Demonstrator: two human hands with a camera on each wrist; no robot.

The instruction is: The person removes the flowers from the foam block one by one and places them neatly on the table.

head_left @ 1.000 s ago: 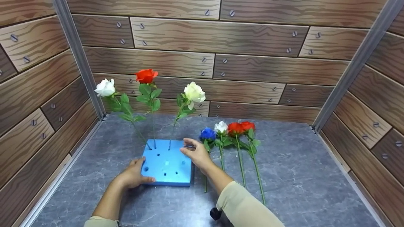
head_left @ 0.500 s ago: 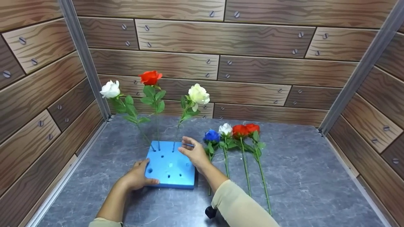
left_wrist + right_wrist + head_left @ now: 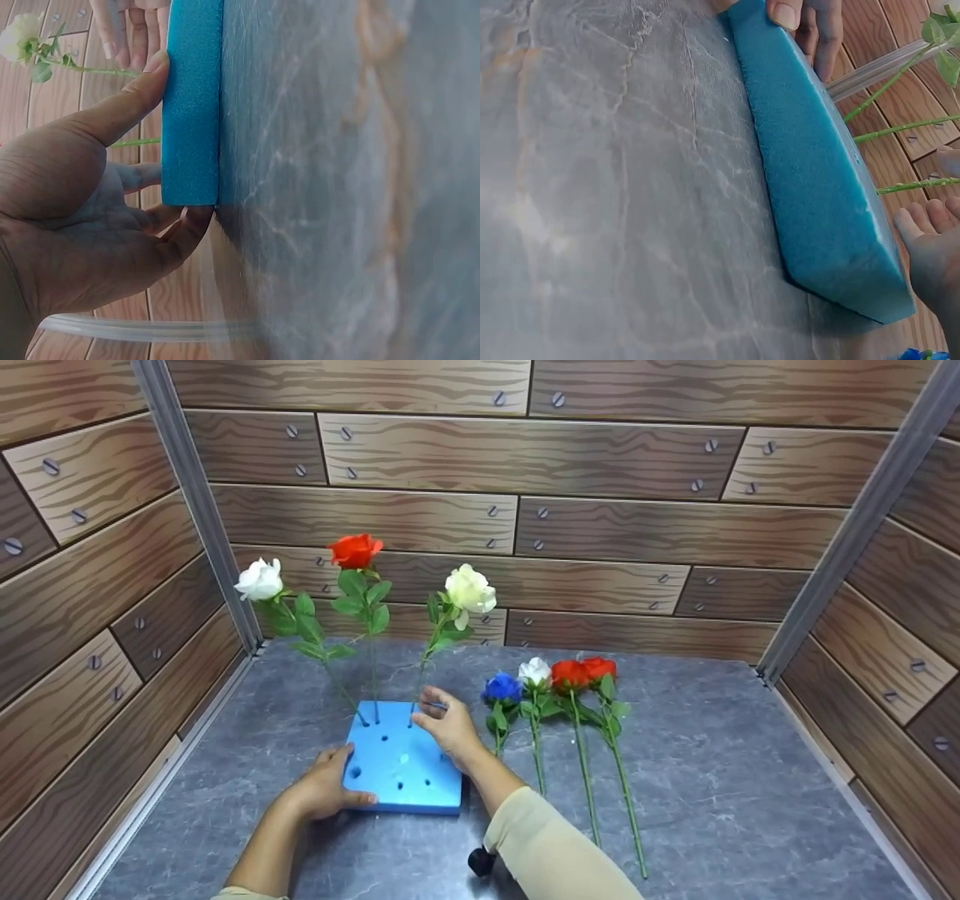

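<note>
In the head view, a blue foam block (image 3: 431, 771) with several holes lies on the table, and my left hand (image 3: 321, 789) grips its front left corner. The thumb lies along the block's near top edge; the fingers are at its left side, as the left wrist view also shows. A white rose (image 3: 259, 580), a red rose (image 3: 355, 552) and a cream rose (image 3: 470, 587) stand in the far row of holes, the white one leaning left. My right hand (image 3: 451, 733), holding nothing, has its loosely bent fingertips right beside the cream rose's stem (image 3: 904, 187).
Right of the block lie a blue rose (image 3: 502, 688), a white rose (image 3: 535, 672) and two red roses (image 3: 569, 675), stems toward me. The right forearm crosses over the nearer stems. Wood-patterned walls (image 3: 600, 529) enclose the grey marbled table (image 3: 720, 780).
My right hand has moved left, closing the gap to the cream rose's stem. The left hand keeps its grip on the block. The head view has shifted slightly.
</note>
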